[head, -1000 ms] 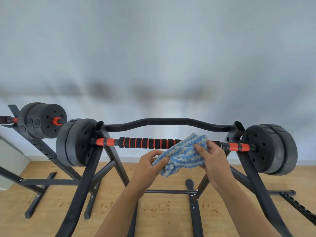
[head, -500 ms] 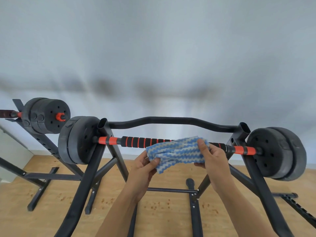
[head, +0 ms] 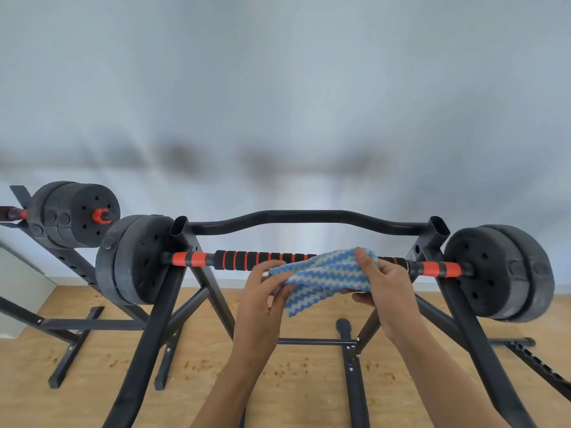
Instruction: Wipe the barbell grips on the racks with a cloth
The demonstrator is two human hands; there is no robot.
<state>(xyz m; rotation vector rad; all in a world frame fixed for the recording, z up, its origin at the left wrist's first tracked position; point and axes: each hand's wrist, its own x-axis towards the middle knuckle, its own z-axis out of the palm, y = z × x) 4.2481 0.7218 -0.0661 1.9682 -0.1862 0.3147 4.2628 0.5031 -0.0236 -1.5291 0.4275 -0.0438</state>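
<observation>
A barbell lies across a black rack [head: 160, 307], its grip [head: 247, 260] ringed in black and orange between black weight plates [head: 136, 261]. A blue-and-white zigzag cloth [head: 324, 278] is stretched in front of the right half of the grip, hiding that part. My left hand [head: 262, 291] pinches the cloth's left edge. My right hand [head: 383, 285] holds the right edge, thumb on top, close to the grip's right end.
A second barbell with black plates [head: 77, 214] rests on another rack at the far left. The right plates [head: 500, 270] sit beyond the right upright. Black rack legs and crossbars spread over the wooden floor [head: 293, 381]. A pale wall stands behind.
The bunched cloth has been spread wide between both hands. My left hand has moved left and up, closer to the grip; the view has shifted slightly.
</observation>
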